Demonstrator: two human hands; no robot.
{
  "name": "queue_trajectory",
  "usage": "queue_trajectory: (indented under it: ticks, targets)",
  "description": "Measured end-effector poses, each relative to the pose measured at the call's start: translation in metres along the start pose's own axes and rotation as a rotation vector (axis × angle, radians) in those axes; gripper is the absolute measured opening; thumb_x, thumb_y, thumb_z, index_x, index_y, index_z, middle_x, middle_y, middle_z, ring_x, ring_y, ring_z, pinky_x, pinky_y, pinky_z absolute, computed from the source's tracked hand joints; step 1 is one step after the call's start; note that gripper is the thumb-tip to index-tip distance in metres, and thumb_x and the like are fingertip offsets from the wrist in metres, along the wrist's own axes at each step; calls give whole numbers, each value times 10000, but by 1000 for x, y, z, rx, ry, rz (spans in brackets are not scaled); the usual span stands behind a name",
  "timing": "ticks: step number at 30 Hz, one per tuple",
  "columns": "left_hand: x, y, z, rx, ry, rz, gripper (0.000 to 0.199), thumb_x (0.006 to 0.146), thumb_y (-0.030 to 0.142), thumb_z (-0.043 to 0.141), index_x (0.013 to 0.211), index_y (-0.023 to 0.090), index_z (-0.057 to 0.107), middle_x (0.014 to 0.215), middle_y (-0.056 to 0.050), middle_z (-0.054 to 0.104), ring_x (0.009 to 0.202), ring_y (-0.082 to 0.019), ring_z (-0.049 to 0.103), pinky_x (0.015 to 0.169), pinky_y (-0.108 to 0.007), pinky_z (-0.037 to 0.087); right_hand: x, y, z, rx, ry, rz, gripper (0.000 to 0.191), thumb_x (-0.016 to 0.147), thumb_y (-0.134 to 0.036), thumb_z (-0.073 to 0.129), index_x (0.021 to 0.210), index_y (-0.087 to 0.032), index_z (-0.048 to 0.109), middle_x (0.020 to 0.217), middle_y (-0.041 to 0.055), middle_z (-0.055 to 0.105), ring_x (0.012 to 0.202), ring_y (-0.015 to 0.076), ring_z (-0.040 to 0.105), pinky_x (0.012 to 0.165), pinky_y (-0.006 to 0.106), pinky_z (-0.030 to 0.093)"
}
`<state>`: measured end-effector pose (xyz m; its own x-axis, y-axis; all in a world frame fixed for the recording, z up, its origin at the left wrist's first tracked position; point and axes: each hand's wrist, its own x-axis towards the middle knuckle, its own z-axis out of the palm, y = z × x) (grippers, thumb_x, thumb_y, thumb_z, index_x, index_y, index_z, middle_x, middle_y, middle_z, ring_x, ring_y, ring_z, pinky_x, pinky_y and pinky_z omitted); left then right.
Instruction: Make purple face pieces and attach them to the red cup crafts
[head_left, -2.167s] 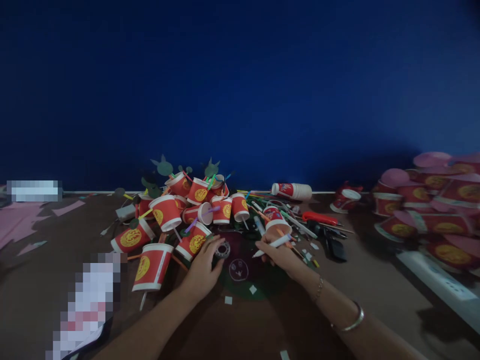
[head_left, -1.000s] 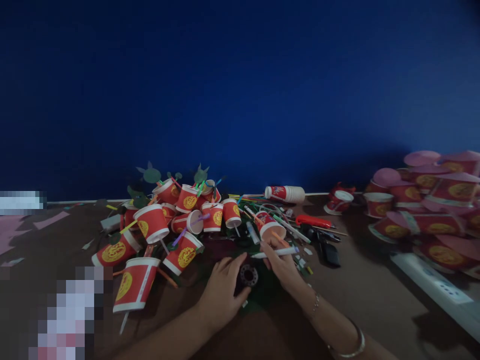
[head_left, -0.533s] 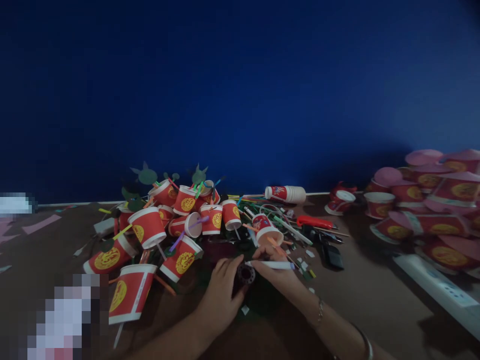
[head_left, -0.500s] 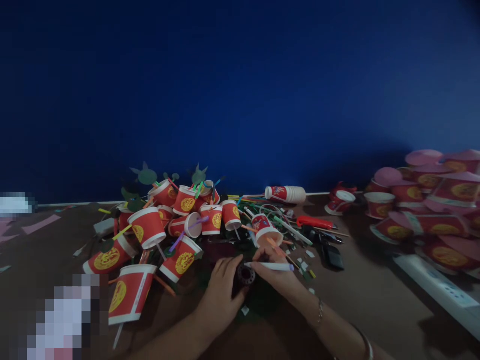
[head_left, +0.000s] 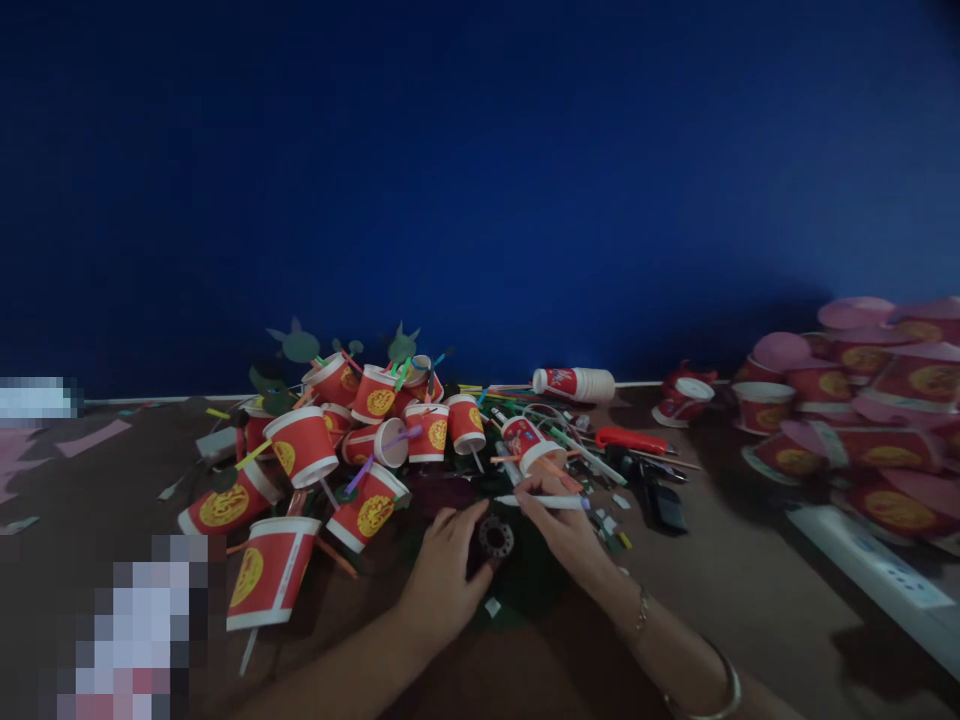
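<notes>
Head view: gripping a ring [head_left: 496, 537] at the desk [head_left: 487, 690] between thumb and curved fingers of the left hand [head_left: 441, 572], pinching a pen [head_left: 555, 502] just beyond it in the right hand [head_left: 564, 532]. Could shift the ring through a loose hold, or bump the cup [head_left: 526, 443] behind the pen; hemmed in by heaped cups [head_left: 306, 447] left, scraps [head_left: 610, 524] and a red tool [head_left: 634, 440] right.

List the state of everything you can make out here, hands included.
Left hand: curled round the dark ring
Dark ring: gripped at its side
Right hand: closed on the white marker
White marker: held nearly level
Cup stack: nested, on its side
Red-handled tool: lying down
Power strip: lying flat; power unclear
</notes>
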<state>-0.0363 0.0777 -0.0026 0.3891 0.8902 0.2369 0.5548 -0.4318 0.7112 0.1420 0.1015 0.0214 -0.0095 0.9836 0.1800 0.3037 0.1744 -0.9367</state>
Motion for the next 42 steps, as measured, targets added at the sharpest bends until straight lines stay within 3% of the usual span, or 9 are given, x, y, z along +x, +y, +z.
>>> queue_trajectory:
  ticks: [9,19,26,31,37,42]
  targets:
    - [1,2,-2,69,-24,-43,603,757,246,599,1307,190,358,1158,-92,605,1120,-294,487,973,-509,338,-20,-8,9,-257,-32,-48,196,801,-291,509,634,-217,438,549,-32,445,527,136,419,508,248,325]
    - [2,1,-3,104,-51,-84,635,756,267,596,1329,188,333,1208,-121,571,1164,-329,444,936,-519,342,-17,-2,13,-302,-72,-26,180,807,-305,509,662,-211,459,592,-11,509,570,150,471,543,251,373]
    - [4,7,-8,70,-58,-112,711,728,251,616,1351,195,278,1112,-89,597,1057,-261,498,898,-413,375,-18,-2,14,-327,-99,-16,185,821,-324,480,685,-199,477,592,-13,512,562,145,480,543,249,381]
    - [5,7,-9,90,-67,-106,737,738,278,605,1367,193,229,1078,-77,612,1036,-260,497,886,-406,368,-13,0,13,-358,-117,-36,201,822,-316,461,659,-198,472,587,-9,516,568,145,483,550,250,386]
    - [5,4,-7,123,-65,-95,815,731,306,611,1393,168,156,1109,-107,590,1046,-271,496,883,-403,367,2,-24,12,-547,-213,10,191,783,-249,467,608,-181,499,579,1,548,564,139,496,555,247,369]
    - [4,2,-7,149,-69,-79,819,747,316,583,1402,170,115,1163,-128,552,1068,-277,491,883,-414,372,18,-44,13,-817,-408,47,182,770,-217,475,634,-153,577,565,7,585,519,115,493,512,225,325]
